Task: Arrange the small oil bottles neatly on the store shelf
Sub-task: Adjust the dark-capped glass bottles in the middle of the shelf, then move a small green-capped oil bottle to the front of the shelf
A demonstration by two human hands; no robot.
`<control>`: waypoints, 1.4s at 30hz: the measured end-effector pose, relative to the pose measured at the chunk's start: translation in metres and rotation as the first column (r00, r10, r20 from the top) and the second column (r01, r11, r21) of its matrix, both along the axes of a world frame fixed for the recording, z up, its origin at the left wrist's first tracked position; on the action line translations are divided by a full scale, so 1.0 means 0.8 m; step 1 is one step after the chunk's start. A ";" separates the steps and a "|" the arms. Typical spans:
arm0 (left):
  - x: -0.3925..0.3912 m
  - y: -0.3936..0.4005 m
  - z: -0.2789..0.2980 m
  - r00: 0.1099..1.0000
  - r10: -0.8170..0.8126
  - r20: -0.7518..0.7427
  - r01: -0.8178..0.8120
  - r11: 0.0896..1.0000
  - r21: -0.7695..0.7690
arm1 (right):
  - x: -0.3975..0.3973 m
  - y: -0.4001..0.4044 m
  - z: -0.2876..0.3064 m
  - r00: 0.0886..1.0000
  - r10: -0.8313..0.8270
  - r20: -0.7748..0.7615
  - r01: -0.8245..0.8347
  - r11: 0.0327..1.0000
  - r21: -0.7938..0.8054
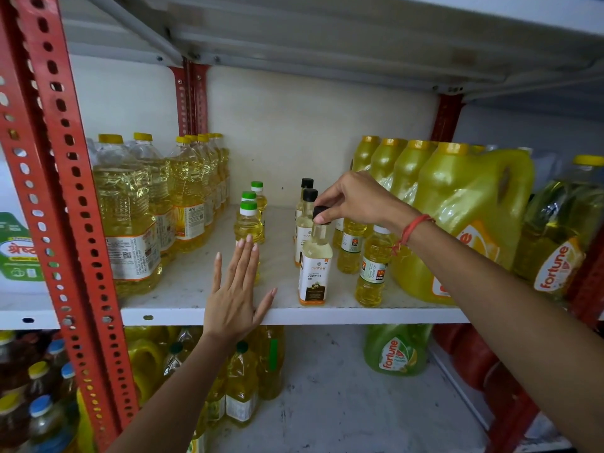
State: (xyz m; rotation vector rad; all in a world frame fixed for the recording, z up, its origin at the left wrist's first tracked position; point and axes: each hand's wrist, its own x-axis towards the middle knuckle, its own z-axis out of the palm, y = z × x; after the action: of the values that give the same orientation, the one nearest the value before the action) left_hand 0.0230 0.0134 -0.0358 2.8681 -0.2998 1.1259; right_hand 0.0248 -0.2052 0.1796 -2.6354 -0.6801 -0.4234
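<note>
On the white shelf point(196, 289) stand three rows of small oil bottles. A coconut oil bottle point(314, 266) with a black cap stands upright at the front of the middle row, and my right hand point(353, 199) pinches its cap from above. Two more black-capped bottles point(307, 204) line up behind it. To the left, green-capped small bottles point(250, 220) form a row; my left hand point(237, 289) is flat and open in front of the nearest one, touching it. Small castor oil bottles point(372, 266) stand to the right, partly hidden by my right wrist.
Large clear oil bottles point(130, 217) with yellow caps fill the shelf's left side. Yellow jugs point(457, 207) crowd the right. A red perforated upright point(58, 191) stands at the left front. The lower shelf point(327, 403) holds more bottles and a green jug point(397, 349).
</note>
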 end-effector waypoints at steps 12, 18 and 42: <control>-0.004 0.070 0.004 0.998 0.064 0.027 -0.064 0.998 -0.007 | 0.006 0.056 0.018 0.975 -0.019 0.220 0.019 1.000 0.001; -0.002 0.082 0.003 0.997 0.078 0.021 -0.079 0.996 0.030 | 0.034 0.131 0.003 0.980 -0.002 0.197 0.020 0.996 -0.091; -0.011 0.086 0.008 0.999 0.035 0.004 -0.035 0.999 -0.014 | 0.059 0.153 -0.002 0.981 0.054 -0.188 -0.057 0.998 -0.007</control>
State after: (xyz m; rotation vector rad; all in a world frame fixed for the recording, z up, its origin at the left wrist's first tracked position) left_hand 0.0143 0.0823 -0.0292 2.8702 -0.2427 1.1358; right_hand 0.0722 -0.0828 0.1777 -2.6184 -0.6943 -0.1516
